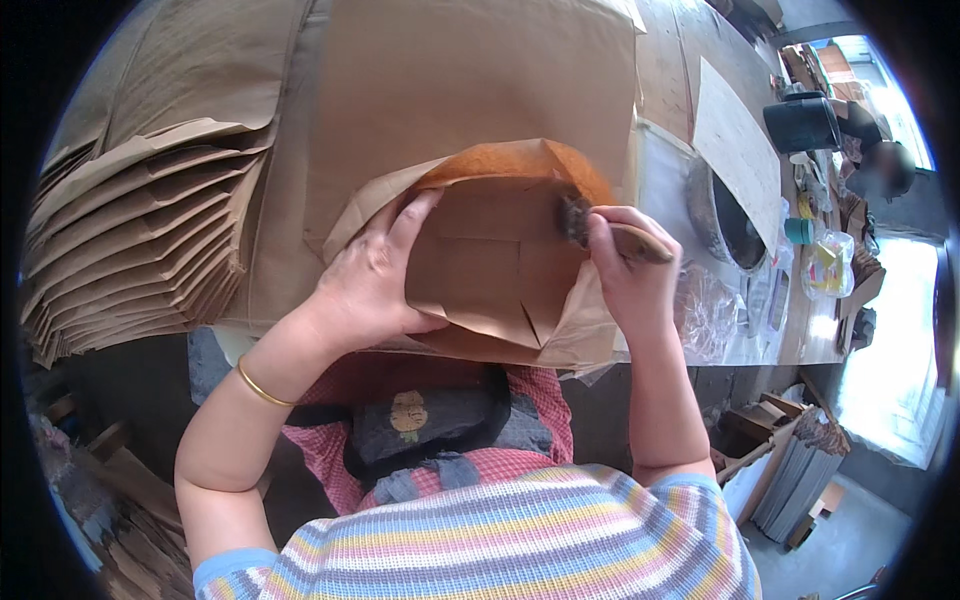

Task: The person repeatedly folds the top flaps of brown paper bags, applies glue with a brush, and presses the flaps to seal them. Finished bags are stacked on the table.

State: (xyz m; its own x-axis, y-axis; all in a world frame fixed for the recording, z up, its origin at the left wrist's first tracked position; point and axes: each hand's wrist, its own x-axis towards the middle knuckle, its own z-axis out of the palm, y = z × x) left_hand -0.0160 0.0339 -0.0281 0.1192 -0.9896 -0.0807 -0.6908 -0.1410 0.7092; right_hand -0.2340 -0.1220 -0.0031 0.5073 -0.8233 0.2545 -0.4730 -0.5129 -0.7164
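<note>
In front of me lies a brown paper bag [470, 255], its near end spread wide into a folded mouth. Along the far fold runs a wet-looking orange-brown band [500, 160]. My left hand [370, 275] is open at the left side of the mouth, thumb and index finger spread apart against the paper. My right hand [637, 262] is closed round the wooden handle of a brush [628, 240]. The brush's dark bristles, blurred, touch or hover close to the right end of the orange band; I cannot tell which.
A fanned stack of brown paper bags [150, 240] lies on the left. To the right, a round dark-mouthed container [725, 215] sits partly under a pale board [735, 150], with clear plastic [708, 315] nearby. A person [880, 165] is at the far right, beside a black bucket [802, 124].
</note>
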